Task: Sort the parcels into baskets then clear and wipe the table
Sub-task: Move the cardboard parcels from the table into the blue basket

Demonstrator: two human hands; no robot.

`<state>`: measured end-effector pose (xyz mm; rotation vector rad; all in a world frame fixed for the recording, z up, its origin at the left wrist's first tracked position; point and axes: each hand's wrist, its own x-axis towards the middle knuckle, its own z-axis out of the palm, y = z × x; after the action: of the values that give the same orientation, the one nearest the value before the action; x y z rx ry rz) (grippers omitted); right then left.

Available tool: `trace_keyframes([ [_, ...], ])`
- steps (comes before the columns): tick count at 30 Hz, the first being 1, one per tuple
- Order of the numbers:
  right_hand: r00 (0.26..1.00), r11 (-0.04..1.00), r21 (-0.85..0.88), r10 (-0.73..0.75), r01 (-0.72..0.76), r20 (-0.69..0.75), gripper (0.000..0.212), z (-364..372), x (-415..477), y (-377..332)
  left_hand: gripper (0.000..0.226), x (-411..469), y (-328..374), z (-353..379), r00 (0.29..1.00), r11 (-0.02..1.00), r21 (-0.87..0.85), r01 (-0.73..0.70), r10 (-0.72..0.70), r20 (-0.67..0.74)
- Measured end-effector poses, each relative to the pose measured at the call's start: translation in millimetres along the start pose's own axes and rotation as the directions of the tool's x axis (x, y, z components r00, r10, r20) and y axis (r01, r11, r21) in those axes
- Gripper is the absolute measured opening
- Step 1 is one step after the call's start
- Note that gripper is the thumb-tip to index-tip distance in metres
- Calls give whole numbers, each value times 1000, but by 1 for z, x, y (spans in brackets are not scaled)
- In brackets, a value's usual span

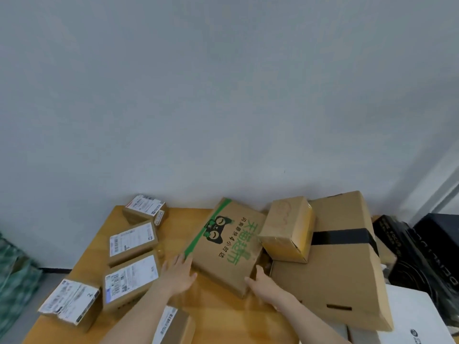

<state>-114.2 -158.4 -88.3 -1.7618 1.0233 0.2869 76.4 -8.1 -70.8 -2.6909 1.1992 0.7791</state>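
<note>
A flat cardboard parcel with a green cat logo (227,244) lies tilted in the middle of the wooden table (218,311). My left hand (180,273) presses flat against its left edge with straight fingers. My right hand (262,285) touches its near right corner, thumb up along the side. A small tan box (288,228) rests on top of a large box with black tape (340,264) to the right. Several small labelled parcels (131,278) lie along the table's left side.
The grey wall stands right behind the table. Black boxes (427,252) and a white box (412,319) are stacked at the right. A green patterned bag (15,269) sits on the floor at the left. Another labelled parcel (173,326) lies under my left forearm.
</note>
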Motion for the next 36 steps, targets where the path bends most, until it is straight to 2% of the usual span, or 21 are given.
trace_keyframes([
  [5,997,985,152,76,-75,1,65,-17,41,6,71,45,5,-11,996,997,-43,64,-61,61],
  [9,992,950,285,118,-127,46,65,-19,54,3,81,62,8,-18,992,985,-121,125,-120,50],
  [12,973,832,508,165,-225,161,77,-16,60,3,90,66,17,-18,979,948,-252,192,-169,110],
  [14,973,793,567,148,-222,175,84,-12,60,5,91,61,19,-13,959,889,-362,280,-243,145],
  [18,974,761,613,112,-211,195,93,-4,58,7,79,44,4,-8,924,770,-519,371,-361,125],
  [23,986,712,690,19,-128,163,102,2,47,-2,59,28,-15,-23,921,654,-687,316,-385,57],
  [26,996,672,739,-27,-42,81,100,5,30,-7,35,5,-21,-31,928,513,-836,194,-371,-12],
  [28,999,633,774,-49,16,20,94,4,18,-7,31,-10,-26,-32,924,316,-935,158,-382,27],
  [30,995,580,811,-90,78,-31,85,1,4,-7,44,-26,-34,-32,938,118,-982,149,-332,102],
  [32,989,567,814,-127,130,-69,83,-4,-10,-8,66,-37,-39,-26,961,48,-986,163,-235,147],
  [33,987,577,802,-137,152,-89,87,-1,-23,-7,67,-54,-37,-23,970,20,-987,162,-185,156],
  [35,984,587,791,-128,173,-120,87,3,-41,-2,48,-76,-35,-17,987,-5,-994,113,-112,113],
  [36,985,586,791,-117,174,-130,76,6,-52,0,42,-82,-35,-11,991,-15,-995,98,-94,99],
])
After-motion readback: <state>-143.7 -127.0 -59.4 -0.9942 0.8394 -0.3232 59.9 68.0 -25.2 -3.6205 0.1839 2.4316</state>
